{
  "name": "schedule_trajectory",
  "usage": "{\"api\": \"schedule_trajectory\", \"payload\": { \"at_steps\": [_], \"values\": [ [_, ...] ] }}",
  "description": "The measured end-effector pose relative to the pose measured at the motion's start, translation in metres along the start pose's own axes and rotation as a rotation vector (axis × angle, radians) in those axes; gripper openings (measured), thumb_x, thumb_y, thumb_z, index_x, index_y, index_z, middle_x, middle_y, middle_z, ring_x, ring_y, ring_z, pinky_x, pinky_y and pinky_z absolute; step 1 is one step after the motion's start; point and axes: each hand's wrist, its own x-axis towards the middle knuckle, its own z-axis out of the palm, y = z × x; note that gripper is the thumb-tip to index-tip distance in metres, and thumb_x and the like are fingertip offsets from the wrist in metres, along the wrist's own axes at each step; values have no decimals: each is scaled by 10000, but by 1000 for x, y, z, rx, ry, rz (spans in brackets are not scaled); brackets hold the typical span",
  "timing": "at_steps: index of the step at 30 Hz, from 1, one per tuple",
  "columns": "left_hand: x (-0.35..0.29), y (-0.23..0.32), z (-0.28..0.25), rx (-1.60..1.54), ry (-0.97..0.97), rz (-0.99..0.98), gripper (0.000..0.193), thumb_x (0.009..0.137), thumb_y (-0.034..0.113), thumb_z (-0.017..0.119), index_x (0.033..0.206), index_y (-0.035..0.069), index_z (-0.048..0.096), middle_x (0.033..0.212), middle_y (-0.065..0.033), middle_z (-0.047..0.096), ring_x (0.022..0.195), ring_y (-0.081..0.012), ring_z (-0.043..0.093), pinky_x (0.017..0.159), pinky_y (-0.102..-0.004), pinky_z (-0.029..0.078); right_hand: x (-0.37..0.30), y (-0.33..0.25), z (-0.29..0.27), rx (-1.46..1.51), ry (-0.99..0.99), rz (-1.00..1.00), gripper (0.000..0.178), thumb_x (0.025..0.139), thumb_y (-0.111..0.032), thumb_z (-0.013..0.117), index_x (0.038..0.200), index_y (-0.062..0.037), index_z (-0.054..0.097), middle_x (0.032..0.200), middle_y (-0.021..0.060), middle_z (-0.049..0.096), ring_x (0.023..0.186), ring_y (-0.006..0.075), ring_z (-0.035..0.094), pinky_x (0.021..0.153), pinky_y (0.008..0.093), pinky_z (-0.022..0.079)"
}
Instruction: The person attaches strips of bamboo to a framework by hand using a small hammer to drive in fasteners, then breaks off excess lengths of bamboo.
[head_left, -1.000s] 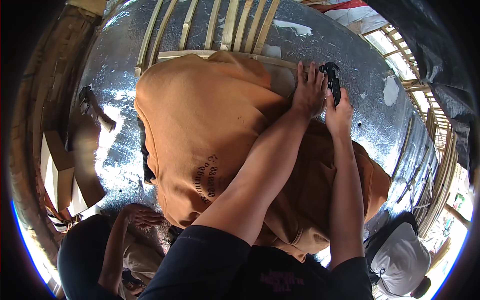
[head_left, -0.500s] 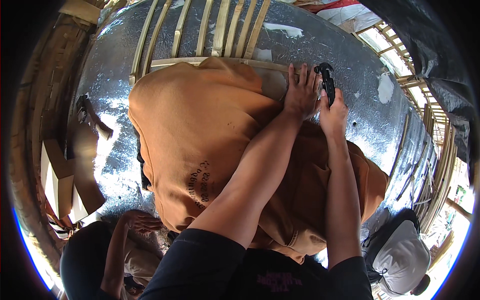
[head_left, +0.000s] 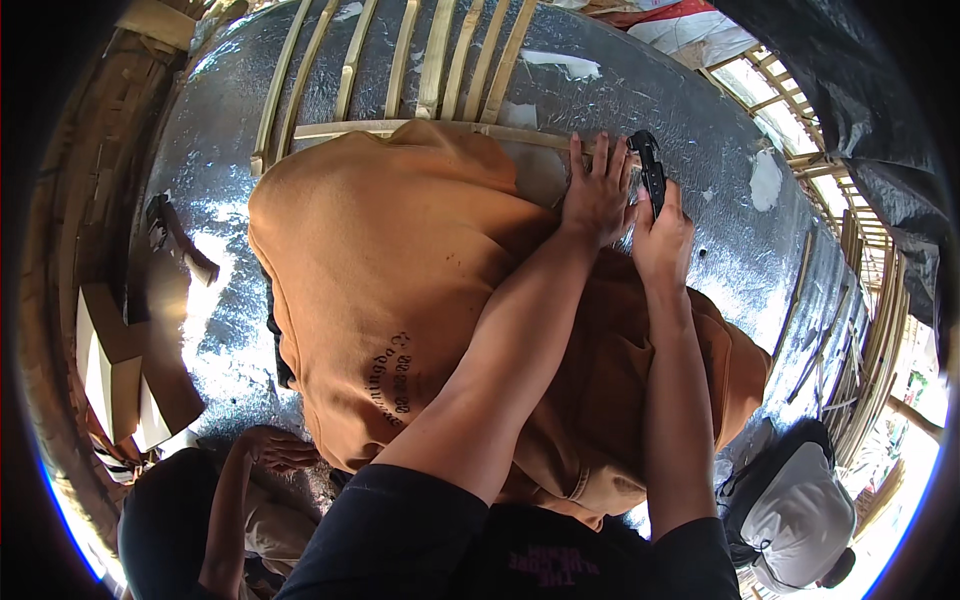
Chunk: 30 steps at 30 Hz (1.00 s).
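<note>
Gripped in my right hand [head_left: 664,238] is a black hand tool [head_left: 652,177] with a long body and a curved head; its exact kind I cannot make out. The tool's head is at the right end of a thin wooden crosspiece [head_left: 370,128]. My left hand [head_left: 597,195] rests flat near that same end, fingers stretched out and slightly apart, just left of the tool. Both forearms reach over an orange-brown cloth garment [head_left: 390,240] with dark lettering. Several wooden slats [head_left: 400,60] run away from the crosspiece, lying side by side.
Crinkled silver sheeting [head_left: 700,130] covers the ground. On the left are a wooden-handled tool like a hatchet [head_left: 190,245] and an opened cardboard box [head_left: 110,350]. Another person's hand [head_left: 280,448] shows at lower left. A grey and black bag-like thing [head_left: 800,510] is at lower right.
The view has shifted slightly, so most things sit a little further left. Both hands keep nearly the same place, and the tool stays in my right hand by the crosspiece's end.
</note>
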Motion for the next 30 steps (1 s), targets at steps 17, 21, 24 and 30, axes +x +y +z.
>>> {"api": "schedule_trajectory", "payload": {
  "at_steps": [17, 21, 24, 30],
  "values": [
    [0, -1, 3, 44, -3, -6, 719, 953, 412, 487, 1567, 55, 375, 1647, -134, 298, 1542, -378, 210, 1183, -747, 91, -1, -4, 1, -1, 13, 17, 271, 1015, -227, 594, 1169, -7, 558, 866, 303, 690, 811, 503, 681, 646, 559, 531],
    [0, 2, 0, 77, -87, 6, 704, 955, 397, 471, 1566, 59, 379, 1644, -133, 302, 1541, -379, 211, 1184, -746, 85, -2, -3, 1, 4, -36, 57, 265, 1017, -222, 589, 1174, -11, 549, 867, 304, 691, 810, 504, 682, 636, 558, 532],
    [-1, 0, 2, 44, 11, -6, 713, 958, 409, 470, 1573, 64, 367, 1650, -130, 289, 1541, -380, 210, 1186, -744, 85, -2, -5, 0, 85, 21, 50, 268, 1021, -223, 584, 1186, -16, 540, 854, 307, 688, 801, 505, 682, 622, 560, 530],
    [-3, 1, 4, 25, -28, -9, 731, 955, 434, 477, 1578, 70, 358, 1664, -134, 259, 1541, -378, 206, 1189, -739, 93, -6, -8, -3, 20, -26, 107, 280, 1023, -219, 585, 1190, -1, 531, 814, 309, 681, 772, 509, 681, 590, 561, 522]
  ]
}}
